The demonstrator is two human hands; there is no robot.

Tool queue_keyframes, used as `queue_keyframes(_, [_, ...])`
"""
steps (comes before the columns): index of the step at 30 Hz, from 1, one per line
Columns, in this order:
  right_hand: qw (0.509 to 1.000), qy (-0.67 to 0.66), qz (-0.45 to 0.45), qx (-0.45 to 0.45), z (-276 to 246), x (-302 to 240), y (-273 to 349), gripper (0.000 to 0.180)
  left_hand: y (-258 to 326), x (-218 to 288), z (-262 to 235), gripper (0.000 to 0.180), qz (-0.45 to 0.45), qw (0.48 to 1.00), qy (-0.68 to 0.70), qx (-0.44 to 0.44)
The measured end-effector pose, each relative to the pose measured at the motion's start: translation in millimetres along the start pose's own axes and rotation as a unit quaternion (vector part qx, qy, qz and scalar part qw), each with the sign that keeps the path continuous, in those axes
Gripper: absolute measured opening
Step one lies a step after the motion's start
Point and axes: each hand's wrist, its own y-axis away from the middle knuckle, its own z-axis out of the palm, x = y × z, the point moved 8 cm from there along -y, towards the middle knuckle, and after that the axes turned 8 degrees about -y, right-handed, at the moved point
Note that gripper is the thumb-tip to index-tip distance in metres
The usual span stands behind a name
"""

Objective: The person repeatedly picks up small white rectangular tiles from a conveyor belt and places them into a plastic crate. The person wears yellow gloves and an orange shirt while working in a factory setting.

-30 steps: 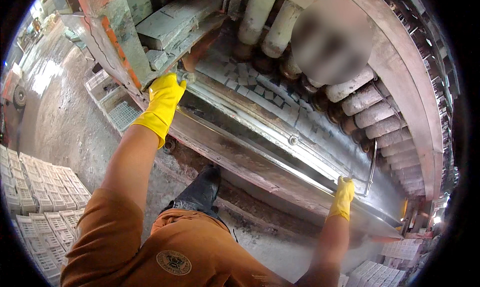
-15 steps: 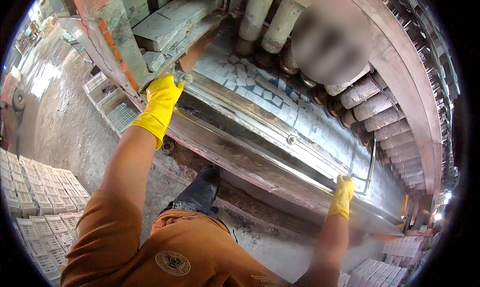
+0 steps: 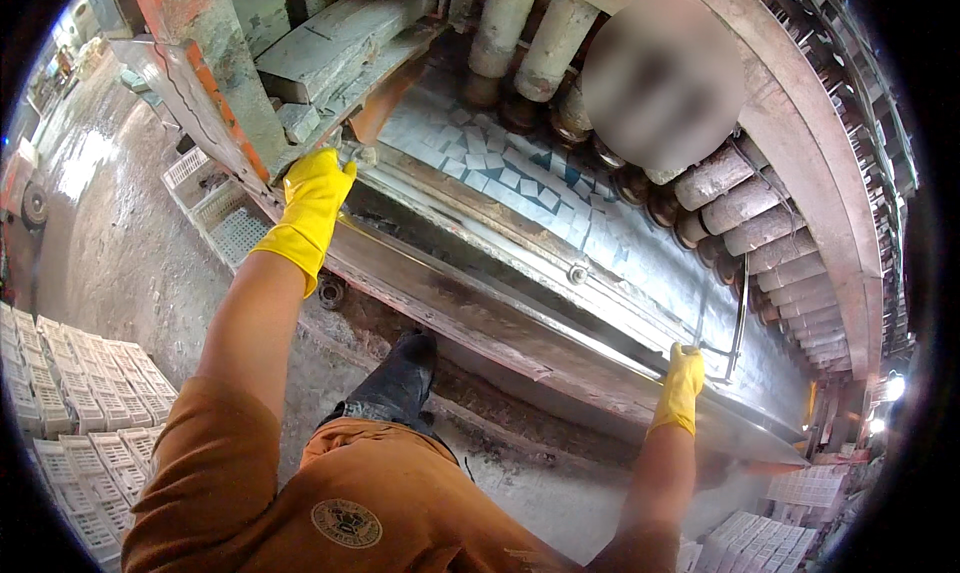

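My left hand (image 3: pixel 320 195), in a yellow rubber glove, is closed at the left end of a long pale rail (image 3: pixel 470 216), beside the machine's corner post. What its fingers hold is hidden. My right hand (image 3: pixel 682 381), gloved alike, is closed at the machine's near side, toward the rail's right end. A thin bent metal rod (image 3: pixel 742 318) stands just beyond it; I cannot tell whether the fingers grip it. Past the rail, many pale square tiles (image 3: pixel 525 185) lie loosely on a wet bed under a row of thick cylindrical heads (image 3: pixel 740 208).
Stone slabs (image 3: pixel 345 38) rest on a ledge at the far left. White plastic crates (image 3: pixel 85 383) are stacked at lower left, and others (image 3: pixel 760 543) at lower right. Open baskets (image 3: pixel 225 213) sit beside the machine. A metal trough edge (image 3: pixel 480 323) runs before my legs.
Both hands stay closed at nearly the same spots, and the view shifts slightly. The tiles under the heads lie in a different pattern, with the dark gaps between them changed.
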Motion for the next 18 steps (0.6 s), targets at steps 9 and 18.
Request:
queue_keyframes(9, [0.999,-0.047,0.004,-0.008,2.8,3.6,2.4,0.045,1.3,4.7,-4.5,0.042,-0.012,0.999,-0.026,-0.023])
queue_keyframes(18, [0.999,-0.011,0.001,-0.034,5.7,7.7,-5.7,0.046,2.8,9.0,-7.2,0.04,-0.016,0.999,-0.023,-0.031])
